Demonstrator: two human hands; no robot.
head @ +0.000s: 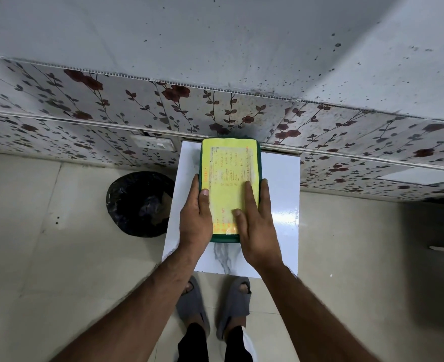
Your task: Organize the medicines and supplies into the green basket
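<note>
A green basket [259, 163] stands on a small white marble-patterned table [283, 205], pushed towards the wall. A yellow sheet with handwritten lines [228, 165] lies flat over its top and hides what is inside. My left hand [195, 215] grips the basket's near left edge, with the thumb resting on the yellow sheet. My right hand [255, 218] lies flat on the right part of the sheet, fingers stretched forward and wrapped over the right rim. No medicines or supplies are visible.
A bin lined with a black bag [140, 203] stands on the floor just left of the table. A floral-tiled wall [85, 121] with a white socket plate [154, 144] runs behind. My feet in grey sandals [213, 307] stand at the table's near edge.
</note>
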